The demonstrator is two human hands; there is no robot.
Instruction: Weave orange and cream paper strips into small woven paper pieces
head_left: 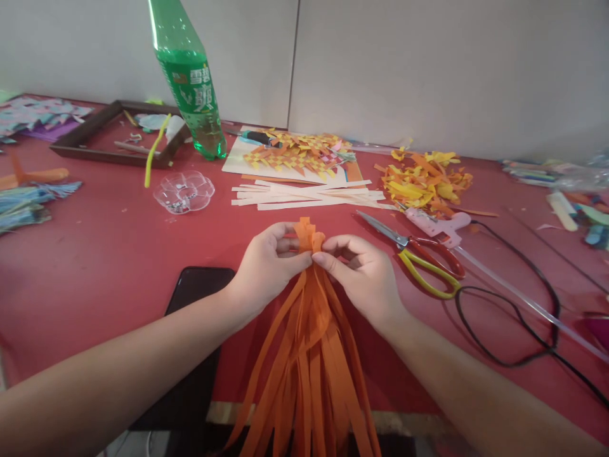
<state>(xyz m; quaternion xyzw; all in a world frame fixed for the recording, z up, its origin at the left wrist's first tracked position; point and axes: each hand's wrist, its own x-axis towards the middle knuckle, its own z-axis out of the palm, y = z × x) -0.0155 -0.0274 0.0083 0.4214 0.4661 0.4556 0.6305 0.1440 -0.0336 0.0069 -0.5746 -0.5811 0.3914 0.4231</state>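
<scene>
My left hand [267,263] and my right hand [362,276] meet at the middle of the red table [109,254]. Both pinch the gathered top of a bundle of orange paper strips [309,355]. The short strip ends stick up between my thumbs. The long strips fan out toward me and hang over the table's front edge. A black phone [200,289] lies flat under my left wrist.
Scissors with red and yellow handles [421,257] and a glue gun [442,227] with a black cable [518,317] lie to the right. White paper strips [304,193], a woven paper sheet [295,155], yellow-orange scraps [425,181], a green bottle [190,82], a clear plastic dish [184,192] and a wooden frame [102,136] sit farther back.
</scene>
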